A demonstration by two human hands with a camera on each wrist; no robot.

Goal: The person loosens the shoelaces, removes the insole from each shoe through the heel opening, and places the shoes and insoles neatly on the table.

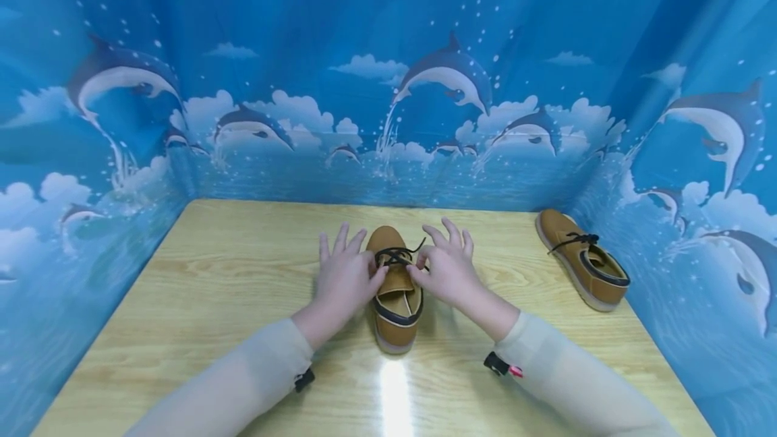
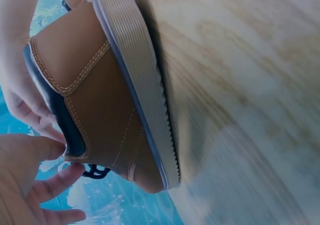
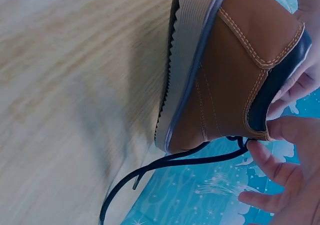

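Left hand: the left hand (image 1: 347, 272) pinched the black lace (image 1: 397, 257) between thumb and forefinger, its other fingers spread.
Right hand: the right hand (image 1: 448, 268) pinched the same lace from the opposite side, its remaining fingers raised; a loose end trailed toward the tabletop (image 1: 243, 275).
Lace: it crossed over itself above the tongue, between the two hands.
Near shoe: the brown shoe (image 1: 397, 282) stood upright on its pale ridged sole, in the middle of the tabletop, toe pointing away from the person, dark padded collar facing up.
Sleeves: pale sleeves (image 1: 243, 376) covered both forearms.
Far shoe: a matching shoe (image 1: 583, 260) sat well apart near the far right corner, its lace tied.
Backdrop: a blue dolphin-print curtain (image 1: 303, 19) enclosed the far edge and both sides.
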